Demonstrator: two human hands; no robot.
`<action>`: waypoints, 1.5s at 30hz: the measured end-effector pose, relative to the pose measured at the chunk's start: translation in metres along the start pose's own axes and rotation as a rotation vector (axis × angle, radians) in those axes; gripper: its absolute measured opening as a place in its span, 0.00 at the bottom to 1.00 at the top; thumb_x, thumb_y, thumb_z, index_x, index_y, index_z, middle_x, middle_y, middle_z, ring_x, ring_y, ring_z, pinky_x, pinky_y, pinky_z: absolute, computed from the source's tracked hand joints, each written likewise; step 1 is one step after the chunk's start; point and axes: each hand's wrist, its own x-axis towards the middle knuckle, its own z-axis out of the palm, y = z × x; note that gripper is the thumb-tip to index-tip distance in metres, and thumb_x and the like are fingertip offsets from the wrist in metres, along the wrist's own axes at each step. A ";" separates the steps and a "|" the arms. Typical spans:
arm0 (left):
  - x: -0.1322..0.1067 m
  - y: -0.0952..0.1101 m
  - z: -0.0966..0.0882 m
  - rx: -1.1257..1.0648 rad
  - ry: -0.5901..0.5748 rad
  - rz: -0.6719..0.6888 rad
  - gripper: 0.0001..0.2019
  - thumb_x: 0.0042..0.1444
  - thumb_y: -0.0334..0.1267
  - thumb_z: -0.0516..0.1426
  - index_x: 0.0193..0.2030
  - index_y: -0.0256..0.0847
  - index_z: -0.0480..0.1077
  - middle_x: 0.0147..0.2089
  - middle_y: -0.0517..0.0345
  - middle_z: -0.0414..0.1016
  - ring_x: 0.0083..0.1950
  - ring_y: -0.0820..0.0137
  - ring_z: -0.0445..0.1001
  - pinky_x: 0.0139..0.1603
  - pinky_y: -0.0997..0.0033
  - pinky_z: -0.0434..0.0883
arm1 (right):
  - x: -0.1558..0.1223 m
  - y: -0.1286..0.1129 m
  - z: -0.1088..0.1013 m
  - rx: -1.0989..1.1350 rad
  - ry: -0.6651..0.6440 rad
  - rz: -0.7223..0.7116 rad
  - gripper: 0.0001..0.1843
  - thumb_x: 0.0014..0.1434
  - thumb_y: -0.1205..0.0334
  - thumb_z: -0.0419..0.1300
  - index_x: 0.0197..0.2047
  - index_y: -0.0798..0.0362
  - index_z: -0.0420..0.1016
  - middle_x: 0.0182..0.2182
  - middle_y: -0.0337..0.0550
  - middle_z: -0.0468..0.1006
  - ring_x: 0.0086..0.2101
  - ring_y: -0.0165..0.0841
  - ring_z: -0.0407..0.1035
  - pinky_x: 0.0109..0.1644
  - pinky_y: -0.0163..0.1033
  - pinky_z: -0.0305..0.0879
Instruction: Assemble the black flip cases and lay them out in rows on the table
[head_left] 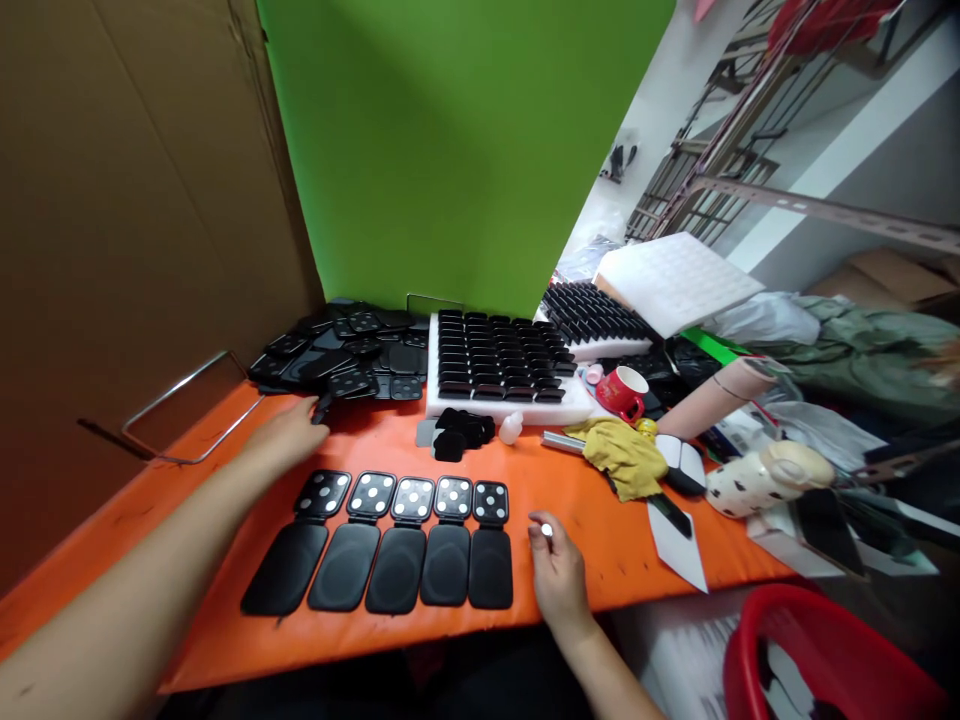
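Note:
Several black folding cases (397,540) lie open in a row on the orange table (585,500), each with white dots on its upper half. My left hand (289,436) reaches toward a heap of black cases (345,355) at the back left; its fingertips touch a black piece at the heap's edge, and its fingers are curled. My right hand (556,572) rests on the table just right of the row, pinching a small white disc (547,530) between the fingertips.
A white foam tray (577,405) filled with black parts stands behind the row, with a second tray (592,320) beyond. A red cup (622,392), yellow cloth (622,455), wire frame (187,410) and red bin (825,660) are nearby. Green board behind.

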 end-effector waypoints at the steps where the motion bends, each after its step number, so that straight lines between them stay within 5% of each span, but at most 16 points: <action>1: -0.008 -0.003 -0.007 -0.080 -0.058 -0.027 0.26 0.44 0.36 0.54 0.53 0.32 0.63 0.44 0.40 0.73 0.49 0.43 0.69 0.44 0.47 0.66 | 0.000 0.001 0.000 -0.003 0.001 0.006 0.18 0.61 0.52 0.47 0.43 0.54 0.69 0.35 0.48 0.77 0.36 0.37 0.72 0.37 0.37 0.68; 6: -0.069 -0.010 -0.018 -0.501 -0.357 -0.095 0.21 0.48 0.37 0.50 0.50 0.34 0.64 0.42 0.45 0.76 0.44 0.55 0.74 0.43 0.57 0.73 | 0.001 -0.002 -0.002 -0.028 -0.022 0.017 0.19 0.61 0.51 0.46 0.45 0.53 0.68 0.33 0.47 0.76 0.34 0.37 0.72 0.35 0.38 0.68; 12: -0.129 0.011 0.010 -1.272 -0.601 -0.311 0.23 0.47 0.30 0.54 0.53 0.36 0.62 0.47 0.47 0.74 0.49 0.58 0.73 0.52 0.57 0.69 | 0.002 -0.003 -0.002 -0.002 0.063 0.018 0.17 0.61 0.52 0.45 0.42 0.54 0.67 0.38 0.51 0.75 0.39 0.39 0.70 0.41 0.41 0.66; 16: -0.157 0.034 0.032 -1.460 -0.732 -0.432 0.19 0.56 0.42 0.52 0.51 0.33 0.65 0.47 0.44 0.74 0.49 0.57 0.72 0.49 0.57 0.70 | 0.000 -0.009 -0.003 0.055 0.106 -0.039 0.16 0.62 0.54 0.45 0.42 0.55 0.68 0.38 0.51 0.74 0.40 0.38 0.69 0.44 0.42 0.66; 19: -0.174 0.046 0.046 -1.523 -0.803 -0.418 0.22 0.57 0.49 0.49 0.50 0.35 0.66 0.52 0.44 0.71 0.52 0.56 0.70 0.49 0.56 0.70 | -0.004 -0.031 -0.007 0.100 0.018 -0.055 0.16 0.62 0.55 0.45 0.43 0.54 0.69 0.39 0.49 0.75 0.41 0.37 0.69 0.44 0.40 0.66; 25: -0.200 0.054 0.074 -1.309 -0.803 -0.335 0.21 0.54 0.36 0.55 0.56 0.44 0.60 0.54 0.50 0.70 0.54 0.57 0.68 0.54 0.53 0.65 | -0.012 -0.093 -0.020 0.090 -0.255 -0.128 0.13 0.62 0.60 0.46 0.43 0.52 0.70 0.37 0.44 0.73 0.39 0.33 0.69 0.42 0.36 0.64; 31: -0.219 0.047 0.099 -0.684 -0.576 0.194 0.29 0.53 0.29 0.49 0.63 0.43 0.52 0.64 0.56 0.55 0.65 0.63 0.50 0.65 0.60 0.47 | -0.012 -0.112 -0.029 -0.030 -0.361 -0.181 0.09 0.61 0.63 0.49 0.34 0.53 0.70 0.31 0.41 0.71 0.32 0.31 0.67 0.36 0.34 0.62; 34: -0.225 0.043 0.104 -0.475 -0.507 0.378 0.31 0.53 0.26 0.46 0.64 0.48 0.48 0.65 0.58 0.52 0.65 0.65 0.51 0.64 0.61 0.48 | -0.013 -0.113 -0.032 -0.132 -0.382 -0.214 0.10 0.61 0.64 0.49 0.31 0.53 0.69 0.29 0.40 0.70 0.30 0.30 0.65 0.33 0.33 0.60; 45: -0.236 0.044 0.114 -0.546 -0.516 0.294 0.27 0.56 0.31 0.48 0.64 0.43 0.51 0.58 0.49 0.65 0.63 0.58 0.56 0.63 0.55 0.52 | -0.017 -0.114 -0.035 -0.159 -0.435 -0.203 0.13 0.55 0.53 0.56 0.26 0.52 0.67 0.24 0.36 0.68 0.25 0.28 0.63 0.28 0.32 0.56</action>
